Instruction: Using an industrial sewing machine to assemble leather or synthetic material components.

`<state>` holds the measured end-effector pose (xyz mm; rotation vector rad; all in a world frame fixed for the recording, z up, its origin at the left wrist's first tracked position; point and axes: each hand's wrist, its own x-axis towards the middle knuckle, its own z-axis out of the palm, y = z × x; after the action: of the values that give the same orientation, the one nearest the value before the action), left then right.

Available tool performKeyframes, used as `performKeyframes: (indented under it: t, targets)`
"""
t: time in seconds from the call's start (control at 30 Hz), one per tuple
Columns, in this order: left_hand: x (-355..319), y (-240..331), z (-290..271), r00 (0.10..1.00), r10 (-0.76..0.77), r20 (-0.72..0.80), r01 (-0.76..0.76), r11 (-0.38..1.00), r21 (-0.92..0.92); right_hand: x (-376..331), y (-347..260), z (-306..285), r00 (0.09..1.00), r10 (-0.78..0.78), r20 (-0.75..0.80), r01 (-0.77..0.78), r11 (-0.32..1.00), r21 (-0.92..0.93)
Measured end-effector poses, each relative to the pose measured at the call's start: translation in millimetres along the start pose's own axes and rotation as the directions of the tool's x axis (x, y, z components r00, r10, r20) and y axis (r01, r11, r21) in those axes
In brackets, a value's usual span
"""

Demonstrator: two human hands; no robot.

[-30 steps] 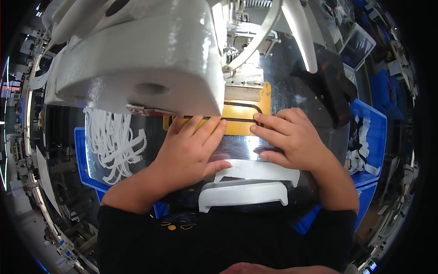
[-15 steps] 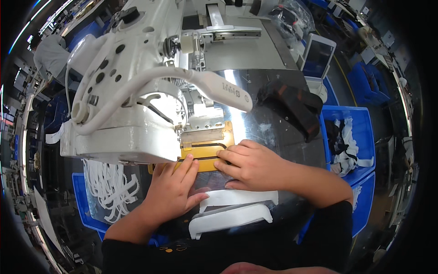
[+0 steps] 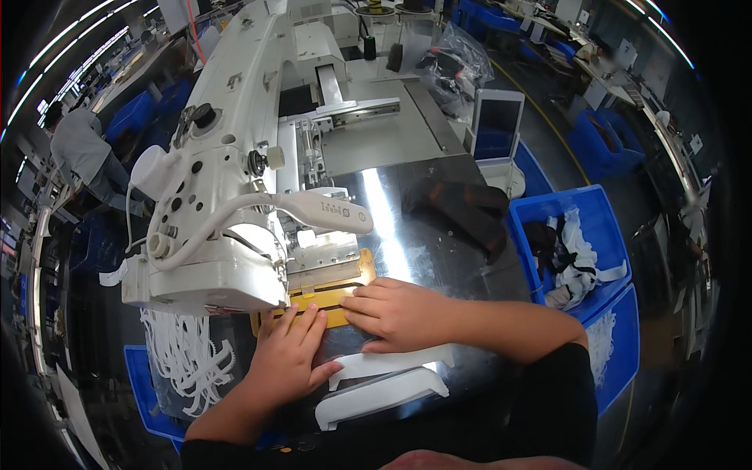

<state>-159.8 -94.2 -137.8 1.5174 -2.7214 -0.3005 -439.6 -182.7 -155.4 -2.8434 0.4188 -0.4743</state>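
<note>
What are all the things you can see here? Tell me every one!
sewing machine: 1, white, on the table ahead of the hands
yellow plate: 1, yellow, under the machine's head, both hands' fingertips on it
metal table: 1, shiny grey, under everything
white straps: a bunch, white, hanging at the table's left edge
white trays: 2, white, at the near edge
dark cloth: 1 pile, black, right of the machine
blue bins: several, blue, right side, with black and white pieces inside
tablet: 1, white frame, standing behind the cloth
left hand: 1, flat on the table
right hand: 1, flat on the table
</note>
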Motion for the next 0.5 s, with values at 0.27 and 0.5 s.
performKeyframes:
  t: [0.27, 0.5]
  targets:
    - [6, 1, 4, 0.995, 0.1, -0.014, -0.101, 0.995, -0.005, 3, -4, -2, 0.995, 0.068, 0.074, -0.071, 0.997, 0.029]
    - [9, 4, 4, 0.992, 0.126, -0.016, -0.127, 0.987, -0.098, -1, -5, -14, 0.978, 0.142, 0.152, -0.14, 0.99, -0.029]
